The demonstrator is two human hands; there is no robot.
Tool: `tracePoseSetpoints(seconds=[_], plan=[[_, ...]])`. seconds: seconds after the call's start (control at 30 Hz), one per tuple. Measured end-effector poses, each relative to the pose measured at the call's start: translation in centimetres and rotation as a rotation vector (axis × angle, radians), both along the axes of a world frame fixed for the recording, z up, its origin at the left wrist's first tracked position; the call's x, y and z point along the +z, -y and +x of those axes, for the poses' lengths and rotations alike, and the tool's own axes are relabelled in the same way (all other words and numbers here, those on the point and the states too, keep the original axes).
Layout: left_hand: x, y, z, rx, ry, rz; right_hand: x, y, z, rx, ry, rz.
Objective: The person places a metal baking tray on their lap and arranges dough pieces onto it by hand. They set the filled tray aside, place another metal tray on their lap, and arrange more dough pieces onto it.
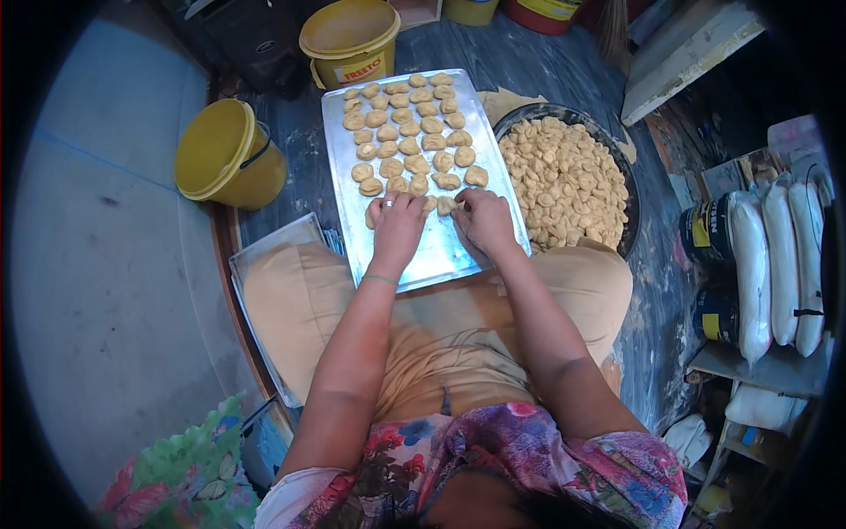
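Plainly, what I have before me through the head camera is a spread of dough pieces (417,165), set in loose rows on a silver tray (441,256), most of them beyond both hands; the nearest row lies right at the fingertips. The left hand (399,225), wearing a ring, is bent palm-down over that row's left end, though I cannot tell whether it grips or merely presses; the right hand (485,219) has its fingertips drawn together at a small piece (447,204), touching it, and I cannot tell whether it is pinched.

Just to the right hand's right, I see a black basin (634,212) heaped with dough lumps (568,181); to the left hand's left, a yellow bucket (264,181) stands; beyond both hands is another yellow bucket (348,66); well to the right hand's right, plump white bags (751,273) stand upright; nearer than both hands are tan trousers (308,282).
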State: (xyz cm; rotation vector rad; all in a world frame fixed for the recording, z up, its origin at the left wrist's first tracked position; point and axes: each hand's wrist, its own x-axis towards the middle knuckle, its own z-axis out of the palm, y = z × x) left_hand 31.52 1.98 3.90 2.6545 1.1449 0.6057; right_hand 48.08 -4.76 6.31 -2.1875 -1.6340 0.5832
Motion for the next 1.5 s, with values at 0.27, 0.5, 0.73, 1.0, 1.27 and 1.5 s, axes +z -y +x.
tracePoseSetpoints(seconds=[0.27, 0.5, 0.73, 1.0, 1.27, 1.5], plan=[[1.6, 0.8, 1.4, -0.075, 0.127, 0.079, 1.5, 1.7, 2.2, -0.110, 0.055, 0.018], [-0.3, 0.9, 3.4, -0.108, -0.039, 0.049, 0.8, 1.1, 3.6, -0.291, -0.277, 0.205], [0.3, 1.3, 3.8, -0.111, 0.059, 0.050, -0.3, 1.1, 3.9, -0.093, -0.257, 0.256], [4.6, 0.0, -1.5, 0.142, 0.063, -0.183, 0.8, 0.8, 2.8, -0.295, -0.184, 0.112], [2.9, -0.4, -5.6, 0.279, 0.089, -0.284, 0.1, 1.7, 2.8, -0.152, -0.119, 0.164], [-0.1, -0.4, -5.8, 0.249, 0.190, -0.140, -1.0, 3.7, 1.7, -0.148, 0.011, 0.299]])
